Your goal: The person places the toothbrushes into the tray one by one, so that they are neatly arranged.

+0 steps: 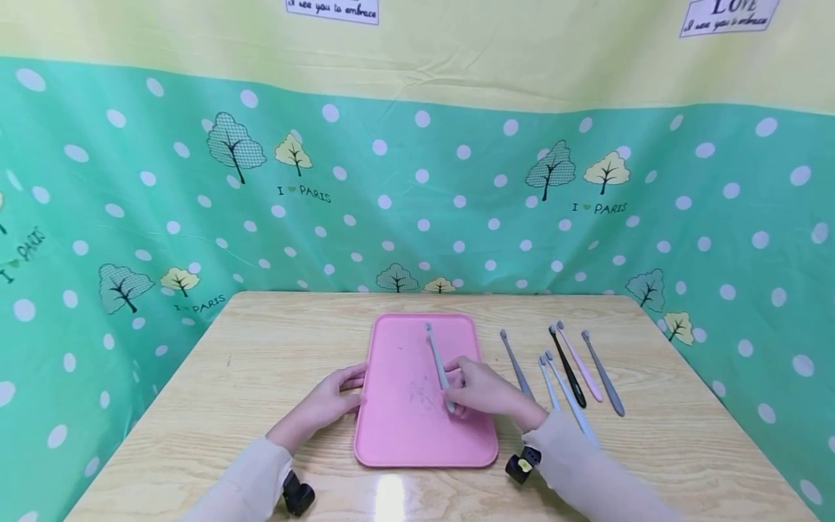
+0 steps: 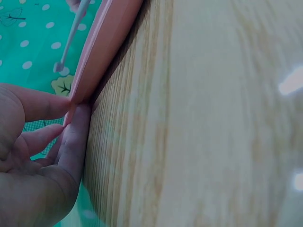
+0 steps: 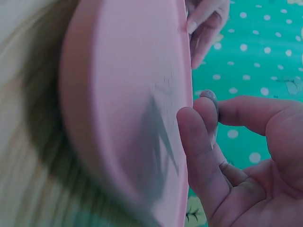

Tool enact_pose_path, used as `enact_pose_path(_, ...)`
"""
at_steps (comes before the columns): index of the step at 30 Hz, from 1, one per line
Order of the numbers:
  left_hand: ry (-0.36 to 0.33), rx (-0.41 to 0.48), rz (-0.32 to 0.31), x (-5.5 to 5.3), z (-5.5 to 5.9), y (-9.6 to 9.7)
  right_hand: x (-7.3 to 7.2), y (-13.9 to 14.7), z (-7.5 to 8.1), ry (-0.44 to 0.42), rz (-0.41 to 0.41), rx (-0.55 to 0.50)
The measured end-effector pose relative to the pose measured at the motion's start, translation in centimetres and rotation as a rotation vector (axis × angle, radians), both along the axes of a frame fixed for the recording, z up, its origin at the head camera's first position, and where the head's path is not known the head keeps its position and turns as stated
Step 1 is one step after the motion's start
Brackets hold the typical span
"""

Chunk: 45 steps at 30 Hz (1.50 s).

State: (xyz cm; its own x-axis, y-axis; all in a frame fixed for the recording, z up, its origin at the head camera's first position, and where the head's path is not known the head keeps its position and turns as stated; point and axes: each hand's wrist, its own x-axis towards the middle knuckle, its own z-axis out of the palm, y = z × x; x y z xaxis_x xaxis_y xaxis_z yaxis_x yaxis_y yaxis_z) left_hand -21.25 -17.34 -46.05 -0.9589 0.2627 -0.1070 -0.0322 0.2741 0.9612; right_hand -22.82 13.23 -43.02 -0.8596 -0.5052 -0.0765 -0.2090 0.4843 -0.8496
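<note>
Toothbrush (image 1: 439, 361) in pale grey-green is held over a pink tray (image 1: 391, 428) on a wood-grain table (image 1: 280, 348), its handle pinched near the lower end by the thumb and fingers of the right hand (image 1: 479, 391). The fingertips are brought close together, with only the handle between them. The bristle end is pointed away from the person, toward the tray's far edge, and is angled slightly to the left, so that the brush's long axis is set nearly in line with the tray's own length. By the right wrist view, a shadow is cast on the tray floor (how wide the gap beneath the brush is cannot be told). From the pinching fingers, most of the brush is extended forward, and the tray surface lies directly below. The left hand (image 1: 329, 402) is stationed across the tray, well apart from the brush, with the left rim pinched between its digits. Any next placement, it may be judged, is governed by that alignment and by the drop to the tray. To the right, six more toothbrushes (image 1: 569, 370) are laid out on the table, heads likewise pointed away.
</note>
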Motion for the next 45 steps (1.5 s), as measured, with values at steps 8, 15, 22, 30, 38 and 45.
enact_pose_path(8, 0.01, -0.016, -0.009, 0.0, 0.1, 0.1, 0.2, -2.6, -0.4, -0.055, 0.025, -0.044)
enact_pose_path(15, 0.007, -0.025, 0.008, 0.2, 0.2, 0.0, 0.0, -4.9, -1.0, -0.153, 0.011, -0.075)
enact_pose_path(22, 0.011, -0.016, 0.001, 0.3, 0.1, -0.1, 0.0, -7.0, -1.2, -0.191, -0.005, -0.08)
enact_pose_path(30, 0.021, 0.005, -0.021, 0.2, -0.2, -0.2, -0.2, -9.2, -1.7, -0.225, -0.046, -0.073)
enact_pose_path(38, 0.027, 0.009, -0.022, 0.3, -0.3, -0.2, -0.2, -10.5, -1.7, -0.264, -0.063, -0.078)
enact_pose_path(45, 0.044, 0.008, -0.039, 0.4, 0.0, -0.1, -0.5, -11.1, -1.3, -0.279, -0.047, -0.079)
